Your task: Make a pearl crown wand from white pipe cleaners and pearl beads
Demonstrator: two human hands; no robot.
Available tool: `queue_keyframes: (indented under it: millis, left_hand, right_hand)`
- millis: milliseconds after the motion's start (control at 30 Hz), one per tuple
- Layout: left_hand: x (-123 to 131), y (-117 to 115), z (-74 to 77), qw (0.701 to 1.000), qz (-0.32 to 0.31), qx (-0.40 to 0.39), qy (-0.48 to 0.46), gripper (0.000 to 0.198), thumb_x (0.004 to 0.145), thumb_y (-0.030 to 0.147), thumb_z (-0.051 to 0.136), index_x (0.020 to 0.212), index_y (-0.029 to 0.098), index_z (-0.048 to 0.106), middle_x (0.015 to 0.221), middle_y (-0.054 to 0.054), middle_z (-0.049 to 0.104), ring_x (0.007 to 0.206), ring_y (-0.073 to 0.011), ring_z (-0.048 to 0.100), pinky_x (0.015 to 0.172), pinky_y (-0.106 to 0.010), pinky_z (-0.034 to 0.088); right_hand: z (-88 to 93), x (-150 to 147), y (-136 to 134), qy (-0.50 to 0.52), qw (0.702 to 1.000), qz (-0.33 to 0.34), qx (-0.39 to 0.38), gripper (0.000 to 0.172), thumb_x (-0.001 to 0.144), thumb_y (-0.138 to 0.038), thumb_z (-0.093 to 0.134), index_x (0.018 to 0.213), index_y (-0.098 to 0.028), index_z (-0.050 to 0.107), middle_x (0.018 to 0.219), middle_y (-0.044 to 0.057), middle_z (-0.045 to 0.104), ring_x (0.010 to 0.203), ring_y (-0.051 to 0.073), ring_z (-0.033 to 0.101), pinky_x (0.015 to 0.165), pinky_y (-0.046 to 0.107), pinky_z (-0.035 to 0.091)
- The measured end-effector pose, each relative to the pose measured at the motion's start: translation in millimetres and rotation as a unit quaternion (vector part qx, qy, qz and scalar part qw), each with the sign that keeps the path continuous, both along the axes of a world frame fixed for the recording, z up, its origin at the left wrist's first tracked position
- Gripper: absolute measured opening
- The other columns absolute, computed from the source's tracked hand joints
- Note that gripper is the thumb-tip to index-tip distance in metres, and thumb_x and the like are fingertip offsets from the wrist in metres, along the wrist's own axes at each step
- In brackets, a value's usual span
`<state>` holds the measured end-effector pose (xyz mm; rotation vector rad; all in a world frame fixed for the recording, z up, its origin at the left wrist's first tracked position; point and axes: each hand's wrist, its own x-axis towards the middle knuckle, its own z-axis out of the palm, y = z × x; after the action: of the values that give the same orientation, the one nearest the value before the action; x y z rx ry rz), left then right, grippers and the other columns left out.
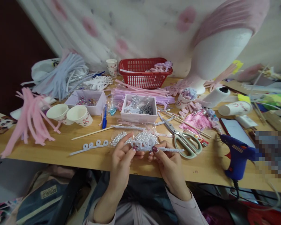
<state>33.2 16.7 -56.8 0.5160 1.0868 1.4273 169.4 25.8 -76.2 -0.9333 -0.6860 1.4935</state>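
Between my two hands is a pale blue-white pipe cleaner (147,144) bent into a row of small loops, its straight tail running out to the right. My left hand (121,155) pinches the looped end between thumb and fingers. With thumb and fingertips, my right hand (170,161) grips it where the loops meet the straight tail. A second looped pipe cleaner (95,145) lies on the table to the left. Just behind my hands are bags of white pearl beads (147,137). Grey-handled scissors (186,144) lie right of my right hand.
A blue glue gun (236,156) stands at the right near a phone (233,129). White boxes of beads (139,116), paper cups (80,115), a red basket (142,79), pink pipe cleaners (29,120) and a white mannequin head (215,53) crowd the table. A wooden stick (93,132) lies left.
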Motion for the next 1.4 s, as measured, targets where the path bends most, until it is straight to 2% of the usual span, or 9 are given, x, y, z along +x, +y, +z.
queue_keyframes:
  millis: [133,333,500,633,733,900,1133,1300,1400]
  left_hand:
    - [0,0,-1.4,0.999,-0.009,0.021,0.046,0.022,0.069,0.022,0.076,0.090,0.014,0.073,0.068,-0.001,0.072,0.058,-0.0136,0.068,0.060,-0.023,0.057]
    - [-4,7,-2.0,0.996,0.002,0.018,0.092,0.017,0.069,0.029,0.081,0.078,0.016,0.076,0.067,-0.002,0.072,0.052,-0.0106,0.063,0.050,-0.018,0.053]
    - [-29,19,4.7,0.981,-0.121,0.037,0.144,0.013,0.072,0.029,0.079,0.077,0.017,0.080,0.076,-0.008,0.076,0.062,-0.0152,0.066,0.054,-0.020,0.054]
    - [-51,30,16.9,0.942,-0.282,0.041,0.176,0.012,0.071,0.025,0.078,0.079,0.018,0.082,0.077,-0.011,0.077,0.068,-0.0204,0.069,0.060,-0.025,0.056]
    - [-60,38,24.7,0.911,-0.356,0.055,0.203,0.015,0.070,0.020,0.077,0.085,0.020,0.082,0.083,-0.011,0.078,0.074,-0.0224,0.072,0.068,-0.029,0.058]
    - [-64,50,34.9,0.861,-0.391,0.137,0.294,0.020,0.066,0.010,0.077,0.081,0.021,0.082,0.085,-0.011,0.078,0.080,-0.0212,0.073,0.074,-0.026,0.056]
    - [-65,59,48.6,0.796,-0.435,0.158,0.389,0.017,0.070,0.012,0.075,0.081,0.023,0.082,0.074,-0.008,0.077,0.062,-0.0194,0.072,0.060,-0.025,0.056]
    - [-66,64,54.1,0.749,-0.509,0.166,0.392,0.018,0.074,0.013,0.071,0.084,0.024,0.082,0.075,-0.006,0.078,0.064,-0.0188,0.073,0.062,-0.024,0.057]
    - [-67,69,52.7,0.740,-0.538,0.142,0.379,0.018,0.075,0.014,0.070,0.085,0.023,0.082,0.074,-0.006,0.079,0.064,-0.0176,0.074,0.061,-0.022,0.056]
  right_hand:
    - [-0.6,0,0,-0.008,1.000,-0.004,-0.002,0.022,0.070,-0.033,0.084,0.070,-0.019,0.067,0.059,-0.001,0.068,0.052,0.013,0.064,0.054,0.024,0.055]
    - [1.9,0,0,-0.010,1.000,0.002,0.003,0.023,0.070,-0.032,0.085,0.070,-0.018,0.067,0.058,-0.001,0.069,0.050,0.011,0.065,0.054,0.021,0.055]
    - [6.3,3,1,0.014,0.999,0.027,-0.024,0.027,0.064,-0.032,0.088,0.067,-0.017,0.065,0.052,-0.002,0.067,0.043,0.010,0.061,0.046,0.020,0.053]
    - [8.4,6,4,0.032,0.997,0.058,-0.026,0.027,0.063,-0.031,0.087,0.063,-0.017,0.064,0.047,-0.003,0.064,0.037,0.010,0.057,0.039,0.020,0.050]
    - [7.5,6,4,0.040,0.996,0.074,-0.022,0.026,0.064,-0.030,0.086,0.063,-0.017,0.063,0.046,-0.003,0.064,0.036,0.010,0.056,0.039,0.019,0.050]
    - [3.5,5,3,0.030,0.997,0.073,-0.015,0.026,0.067,-0.029,0.084,0.062,-0.017,0.061,0.048,-0.003,0.065,0.036,0.010,0.057,0.039,0.019,0.051]
    - [-0.2,6,2,0.020,0.995,0.092,-0.013,0.026,0.069,-0.030,0.084,0.064,-0.017,0.062,0.049,-0.002,0.066,0.037,0.010,0.059,0.039,0.018,0.051]
    - [1.0,7,1,0.019,0.995,0.101,-0.014,0.025,0.067,-0.029,0.084,0.066,-0.017,0.063,0.049,-0.003,0.066,0.037,0.010,0.059,0.040,0.019,0.052]
    - [0.9,7,0,0.014,0.994,0.104,-0.016,0.025,0.068,-0.029,0.083,0.065,-0.017,0.062,0.049,-0.003,0.065,0.037,0.010,0.058,0.039,0.019,0.051]
